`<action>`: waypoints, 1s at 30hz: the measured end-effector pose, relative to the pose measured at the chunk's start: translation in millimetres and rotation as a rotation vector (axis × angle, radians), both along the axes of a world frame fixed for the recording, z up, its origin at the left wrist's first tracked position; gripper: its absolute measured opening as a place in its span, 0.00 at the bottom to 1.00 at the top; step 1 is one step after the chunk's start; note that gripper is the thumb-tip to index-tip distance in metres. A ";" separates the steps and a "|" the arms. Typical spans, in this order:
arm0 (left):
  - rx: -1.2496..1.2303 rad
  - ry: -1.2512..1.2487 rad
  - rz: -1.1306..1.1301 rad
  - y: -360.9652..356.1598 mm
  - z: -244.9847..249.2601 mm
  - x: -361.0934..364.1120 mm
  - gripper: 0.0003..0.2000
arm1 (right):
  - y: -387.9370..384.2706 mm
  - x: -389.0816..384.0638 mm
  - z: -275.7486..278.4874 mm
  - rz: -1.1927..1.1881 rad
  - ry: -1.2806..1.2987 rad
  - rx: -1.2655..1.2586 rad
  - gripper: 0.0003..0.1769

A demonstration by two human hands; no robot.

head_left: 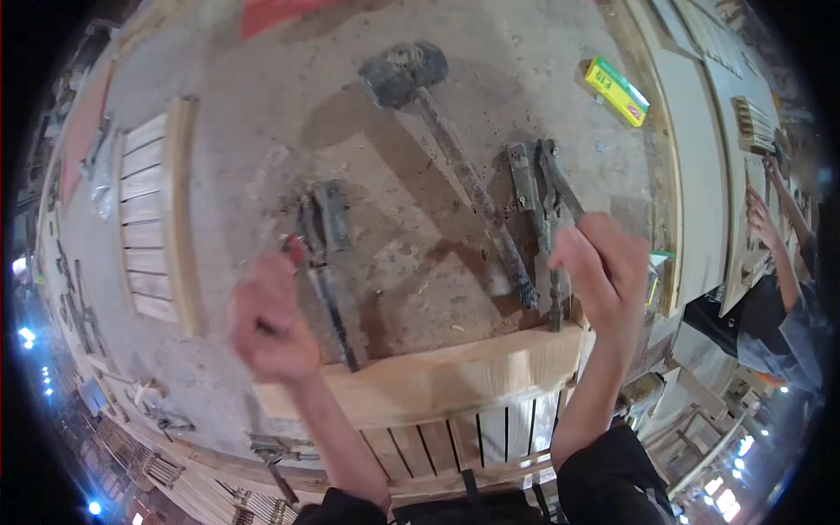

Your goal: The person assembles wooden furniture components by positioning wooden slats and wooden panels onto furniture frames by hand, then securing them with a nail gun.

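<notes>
Slatted wooden piece (455, 372) lies at the near edge of the work surface, with a metal clamp at each side. My left hand (273, 324) is closed and slightly blurred beside the left clamp (328, 223); a red part (294, 248) shows at its fingertips, and what the fist holds is unclear. My right hand (604, 262) is closed round the handle of the right clamp (525, 179). Both clamp bars reach the thick wooden rail. Between the hands lies a mallet, its dark head (404, 74) far from me and its handle toward the rail.
Another slatted wooden piece (179, 219) lies at the left. A yellow and green box (618, 91) is at the upper right, near the table's wooden edge (661, 157). Beyond it, another person's hands (763, 219) are at a neighbouring bench.
</notes>
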State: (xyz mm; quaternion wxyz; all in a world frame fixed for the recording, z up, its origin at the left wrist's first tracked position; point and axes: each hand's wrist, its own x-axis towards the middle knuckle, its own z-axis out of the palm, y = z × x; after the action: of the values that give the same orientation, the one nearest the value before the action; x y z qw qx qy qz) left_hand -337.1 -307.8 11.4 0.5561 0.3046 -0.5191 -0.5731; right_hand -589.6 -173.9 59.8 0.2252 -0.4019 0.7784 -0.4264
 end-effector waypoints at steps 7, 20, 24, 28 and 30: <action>-0.084 -0.122 0.177 47.9 -58.1 34.4 0.17 | 54.5 3.5 -125.2 0.095 0.171 -0.482 0.07; -0.064 -1.292 -0.046 201.6 64.3 298.5 0.14 | 460.8 -30.2 -20.2 -0.868 0.288 0.767 0.16; -0.070 -1.171 0.122 255.5 52.4 325.9 0.13 | 503.9 -21.7 -76.8 -0.304 0.054 0.427 0.28; 0.108 -1.395 -0.014 251.9 47.2 342.3 0.14 | 488.7 -20.5 -64.4 -0.265 0.049 0.522 0.34; 0.251 -1.228 -0.018 253.0 52.3 339.0 0.14 | 477.5 -21.6 -54.7 -0.202 0.017 0.537 0.28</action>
State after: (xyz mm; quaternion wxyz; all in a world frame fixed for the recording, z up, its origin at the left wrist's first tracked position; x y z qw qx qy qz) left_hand 1.9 -54.8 63.7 0.1116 0.6370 -0.6752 -0.3548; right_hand -611.2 303.5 5.1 0.2733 -0.2521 0.9014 -0.2218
